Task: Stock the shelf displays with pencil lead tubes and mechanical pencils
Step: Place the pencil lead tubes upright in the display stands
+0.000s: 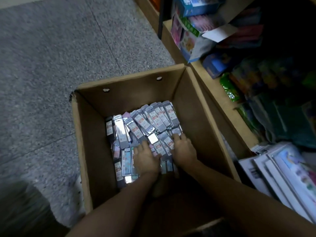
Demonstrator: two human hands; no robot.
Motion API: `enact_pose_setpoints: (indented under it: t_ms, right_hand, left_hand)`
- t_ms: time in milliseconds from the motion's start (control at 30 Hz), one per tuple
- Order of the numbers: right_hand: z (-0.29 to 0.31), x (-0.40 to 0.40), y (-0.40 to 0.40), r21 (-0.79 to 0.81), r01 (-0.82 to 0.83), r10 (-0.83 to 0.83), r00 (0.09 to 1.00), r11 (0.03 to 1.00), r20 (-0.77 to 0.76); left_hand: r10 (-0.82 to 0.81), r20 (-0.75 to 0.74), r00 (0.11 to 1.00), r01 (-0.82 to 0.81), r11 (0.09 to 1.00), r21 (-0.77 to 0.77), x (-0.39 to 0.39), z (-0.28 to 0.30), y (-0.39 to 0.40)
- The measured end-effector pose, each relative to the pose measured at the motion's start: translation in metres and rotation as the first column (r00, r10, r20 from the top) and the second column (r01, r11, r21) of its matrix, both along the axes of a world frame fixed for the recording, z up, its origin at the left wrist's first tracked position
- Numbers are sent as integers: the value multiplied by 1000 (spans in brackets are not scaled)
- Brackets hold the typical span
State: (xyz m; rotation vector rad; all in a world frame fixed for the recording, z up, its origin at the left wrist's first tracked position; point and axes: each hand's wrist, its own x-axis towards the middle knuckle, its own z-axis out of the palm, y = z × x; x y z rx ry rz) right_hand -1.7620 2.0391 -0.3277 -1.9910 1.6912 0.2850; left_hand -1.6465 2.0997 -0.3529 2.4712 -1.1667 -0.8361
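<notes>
Both my hands are down inside the cardboard box (89, 134) in the middle of the frame; my left hand (147, 159) lies flat on the pile of flat packs (145, 122), fingers spread and straight, holding nothing yet; my right hand (183, 149) is just beside it, fingers reaching over one bunch of packs, but I cannot tell if they are curled round it or only touching; the two hands are close together with a few packs between them.

The packs fill the bottom of the box in a loose, slanted heap; I think they hold the pencil leads or the pencils, but the print is too blurry to read.

To do this well I should scoop a small bunch from both sides, keep them all facing one way, and lift straight up so none slip; the shiny wrap looks slippery; the shelf (220, 100) waits on the right of the frame, already crowded with other goods.
</notes>
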Motion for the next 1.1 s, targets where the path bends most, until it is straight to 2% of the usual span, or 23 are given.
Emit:
enact_pose_setpoints:
  t_ms: [100, 200, 267, 367, 433, 500, 533, 600, 633, 767, 900, 1100]
  right_hand:
    - [2, -1, 2, 49, 112, -115, 991, 992, 70]
    - [3, -4, 5, 126, 277, -297, 936, 953, 190]
    - [7, -2, 8, 243, 342, -410, 849, 908, 334]
    - [15, 12, 16, 382, 259, -428, 773, 887, 469]
    - [16, 22, 20, 416, 232, -435, 747, 879, 502]
    - [15, 29, 22, 368, 255, -413, 786, 894, 459]
    - [13, 31, 24, 300, 245, -352, 853, 922, 385]
    - [11, 33, 29, 207, 154, -198, 956, 966, 215]
    - [11, 36, 32, 194, 100, -131, 979, 976, 153]
    - [2, 58, 48, 95, 6, -11, 998, 995, 55]
    - [-5, 72, 50, -19, 25, -26, 999, 999, -43]
    - [-7, 72, 48, 7, 65, -64, 997, 998, -44]
  left_hand:
    - [36, -32, 999, -37, 999, -31, 1, -1, 3]
    - [126, -238, 963, -153, 983, -99, 7, 1, 4]
    - [194, -420, 887, -249, 965, -79, 8, 8, 1]
    - [196, -629, 752, -284, 958, -41, 7, 18, 1]
    - [274, -716, 642, -394, 919, -2, 10, 26, 2]
    - [397, -711, 580, -533, 845, 37, 21, 30, 4]
    - [439, -670, 598, -566, 824, 35, 27, 31, 6]
    - [468, -537, 701, -529, 847, 48, 38, 29, 13]
    - [464, -471, 750, -489, 869, 79, 41, 27, 17]
    - [477, -377, 794, -437, 879, 191, 46, 21, 24]
    - [458, -304, 836, -419, 889, 185, 47, 22, 22]
    - [458, -265, 848, -413, 886, 211, 44, 23, 23]
